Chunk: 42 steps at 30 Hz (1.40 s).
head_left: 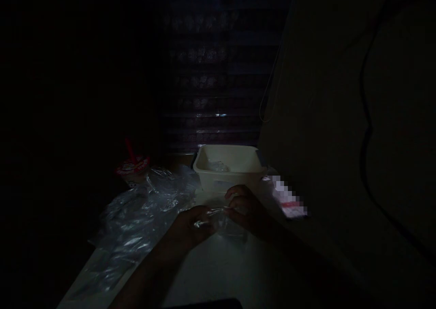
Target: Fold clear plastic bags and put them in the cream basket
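In dim light, a small clear plastic bag (226, 223) is held between my two hands, above the white table (218, 272). My left hand (187, 229) pinches its left side between thumb and fingers. On the right, my right hand (247, 211) has its thumb and fingertips closed on the bag's upper edge. Just beyond the hands stands a cream plastic bin (231, 179) with some crumpled clear plastic (218, 165) inside. A large heap of clear plastic bags (146, 223) lies to the left of my left hand.
At the back left stands a cup with a red patterned lid and red straw (134, 166). A pinkish-white item (289, 200), partly pixelated, lies right of the bin. Behind are slatted blinds (211, 82); a dark cable (364, 141) hangs at right.
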{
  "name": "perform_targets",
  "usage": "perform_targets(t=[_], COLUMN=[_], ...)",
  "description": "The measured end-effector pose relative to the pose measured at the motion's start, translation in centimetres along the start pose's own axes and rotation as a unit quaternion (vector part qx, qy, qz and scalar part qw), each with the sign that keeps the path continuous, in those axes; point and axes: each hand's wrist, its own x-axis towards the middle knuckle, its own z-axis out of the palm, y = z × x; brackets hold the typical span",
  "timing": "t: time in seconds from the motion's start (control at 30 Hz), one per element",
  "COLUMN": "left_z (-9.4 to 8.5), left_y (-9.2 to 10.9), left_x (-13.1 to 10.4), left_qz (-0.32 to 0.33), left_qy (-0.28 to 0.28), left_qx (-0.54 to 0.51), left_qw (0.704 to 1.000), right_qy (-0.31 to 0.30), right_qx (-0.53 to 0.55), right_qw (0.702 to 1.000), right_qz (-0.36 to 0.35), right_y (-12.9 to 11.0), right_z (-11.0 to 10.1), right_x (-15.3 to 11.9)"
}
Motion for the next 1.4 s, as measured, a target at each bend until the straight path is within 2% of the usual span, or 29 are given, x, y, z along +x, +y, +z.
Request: perform_targets(t=[0.1, 0.23, 0.4, 0.5, 0.63, 0.73, 0.87, 1.0, 1.2, 1.4], left_z=[-0.5, -1.6, -1.6, -1.4, -1.9, -2.8, -3.8, -4.3, -4.6, -4.5], left_y=[0.2, 0.1, -0.1, -0.2, -0.4, -0.5, -0.6, -0.8, -1.0, -1.1], left_x=[0.1, 0.1, 0.1, 0.0, -0.3, -0.6, -0.9, -1.4, -2.0, -2.1], left_qz=[-0.026, -0.073, -0.067, -0.063, -0.053, -0.045, -0.038, -0.036, -0.050, -0.065], left_qy=[0.035, 0.063, 0.119, 0.157, 0.188, 0.218, 0.254, 0.288, 0.309, 0.339], left_qx=[0.030, -0.028, -0.174, -0.182, -0.150, -0.114, -0.046, 0.013, -0.014, -0.024], left_qw=[0.999, 0.995, 0.975, 0.969, 0.969, 0.968, 0.965, 0.957, 0.950, 0.938], right_qy=[-0.017, -0.076, -0.102, -0.102, -0.069, -0.060, -0.033, 0.006, 0.011, 0.014], right_qx=[0.016, 0.045, 0.054, 0.096, 0.117, 0.086, 0.028, 0.020, 0.075, 0.146], right_qw=[0.998, 0.981, 0.968, 0.957, 0.954, 0.959, 0.976, 0.975, 0.971, 0.960], right_qz=[0.056, 0.171, 0.222, 0.256, 0.268, 0.265, 0.214, 0.223, 0.226, 0.237], right_y=[0.0, 0.3, 1.3, 1.7, 1.7, 1.7, 2.0, 2.2, 1.7, 2.8], right_z=[-0.8, -1.9, -2.4, -2.3, -2.0, -2.0, -2.0, -2.1, -2.5, -2.8], right_x=[0.1, 0.1, -0.2, -0.5, -1.1, -1.3, -1.2, -1.0, -1.0, -1.1])
